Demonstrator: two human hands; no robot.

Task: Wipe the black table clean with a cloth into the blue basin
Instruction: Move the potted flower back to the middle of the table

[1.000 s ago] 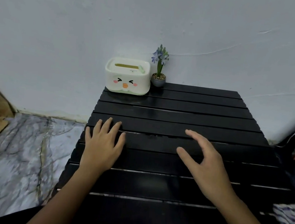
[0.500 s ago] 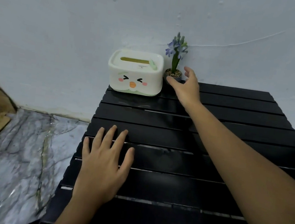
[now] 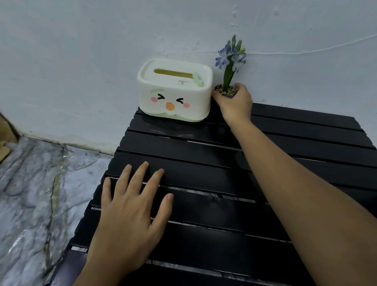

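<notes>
My right hand [image 3: 234,102] is at the far edge of the table [image 3: 299,161], fingers curled round the little flower pot [image 3: 223,90], which sits against the wall just right of the tissue box [image 3: 174,89]. My left hand [image 3: 129,216] lies flat on the near-left slats, fingers straight and spread, holding nothing. Cloth and basin aren't in view.

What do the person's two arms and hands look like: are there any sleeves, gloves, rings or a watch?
Both forearms are bare as far as the picture shows; no sleeve edge is in view. The left hand and the right hand wear no gloves, and no ring, watch or bracelet is visible. The fingernails look short and unpainted.
</notes>
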